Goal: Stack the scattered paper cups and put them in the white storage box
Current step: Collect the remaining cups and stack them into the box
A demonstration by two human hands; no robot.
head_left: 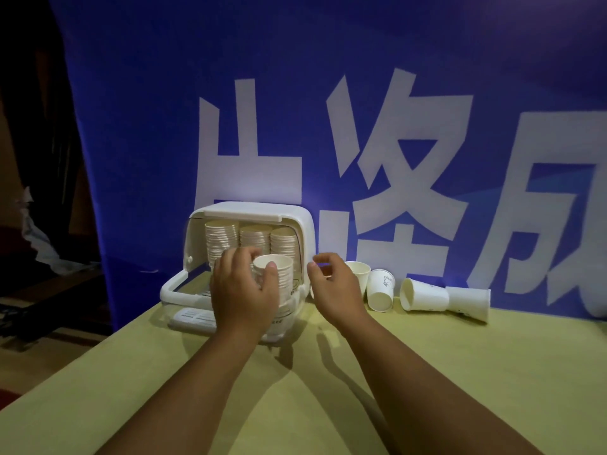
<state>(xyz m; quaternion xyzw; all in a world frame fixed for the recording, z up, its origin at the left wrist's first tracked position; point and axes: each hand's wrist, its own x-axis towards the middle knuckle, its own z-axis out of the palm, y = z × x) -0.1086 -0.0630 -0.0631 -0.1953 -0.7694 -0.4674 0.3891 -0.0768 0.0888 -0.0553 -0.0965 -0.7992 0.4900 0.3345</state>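
Observation:
The white storage box (305, 231) stands on the table with its front open and its clear door (174, 290) folded down. Three tall stacks of paper cups (254, 239) fill the back of it. My left hand (241, 290) grips a short stack of cups (276, 274) at the box's opening, thumb on its rim. My right hand (331, 287) hovers just right of the box, fingers loosely curled and holding nothing. Loose cups lie right of it: one upright (359, 272), one tipped toward me (381, 292), and two nested on their side (443, 298).
The table (427, 372) has a yellow-green cover, and its left edge runs diagonally below the box. A blue banner with large white characters (377, 152) hangs right behind the box and cups. Dark clutter lies off the table at the left.

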